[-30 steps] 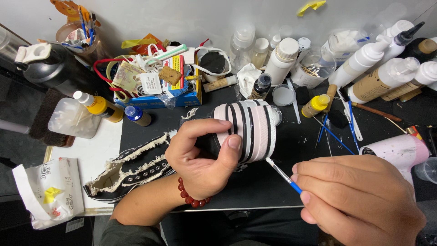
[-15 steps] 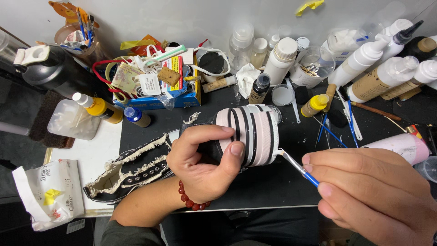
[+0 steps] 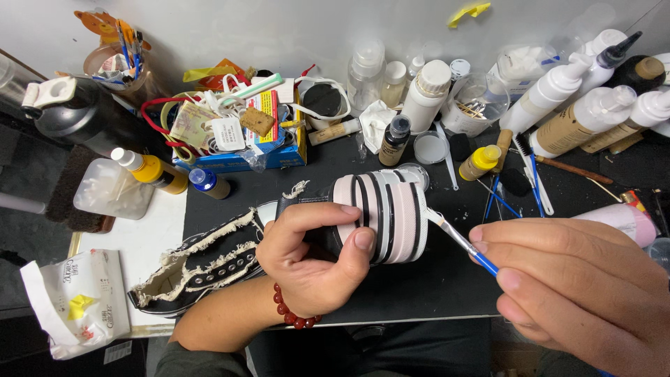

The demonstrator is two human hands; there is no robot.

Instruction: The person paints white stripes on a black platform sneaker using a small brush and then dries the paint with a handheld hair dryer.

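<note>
My left hand grips the toe end of a shoe that is wrapped in pale pink and black bands, holding it just above the black mat. My right hand pinches a thin blue-handled paintbrush. The brush tip touches the right edge of the banded toe. A red bead bracelet sits on my left wrist.
A second black canvas shoe with frayed cream edging lies left of my left hand. Squeeze bottles, small jars, a yellow-capped bottle and loose brushes crowd the back. A cluttered blue box and a white packet lie left.
My right hand has shifted right and up, and the brush tip has moved from the toe's lower edge to its right side. My left hand has turned the shoe slightly.
</note>
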